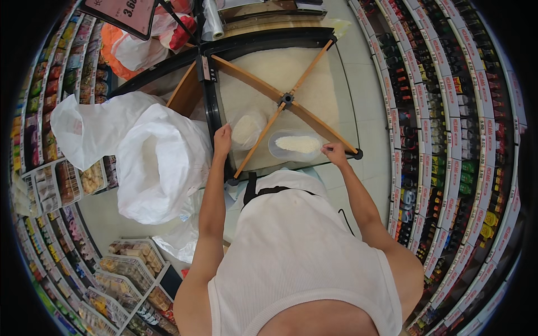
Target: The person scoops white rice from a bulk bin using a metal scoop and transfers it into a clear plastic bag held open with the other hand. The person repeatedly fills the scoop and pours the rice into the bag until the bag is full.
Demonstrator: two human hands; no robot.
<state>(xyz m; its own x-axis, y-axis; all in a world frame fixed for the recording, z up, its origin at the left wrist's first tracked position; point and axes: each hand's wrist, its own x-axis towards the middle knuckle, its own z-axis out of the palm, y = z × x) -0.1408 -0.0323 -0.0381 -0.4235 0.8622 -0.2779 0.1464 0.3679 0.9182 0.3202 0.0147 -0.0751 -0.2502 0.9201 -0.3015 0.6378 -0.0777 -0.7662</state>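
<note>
My left hand [222, 142] grips the edge of a clear plastic bag [249, 127] with white rice in its lower part. My right hand [335, 153] pinches the end of a translucent plastic scoop [290, 156] that carries a long heap of rice [298, 143]. Bag and scoop are on either side of one wooden divider [258, 140], over the rice bin [216, 101]. Loose rice [248, 75] fills much of the bin. Crossed wooden dividers meet at a black hub [286, 100].
Left of the bin, a large white woven sack [180, 168] stands with its mouth spread. A price sign [122, 17] on a black post rises at the far left. Bottle shelves [437, 126] line the right, and wire baskets of packaged food [126, 273] stand lower left.
</note>
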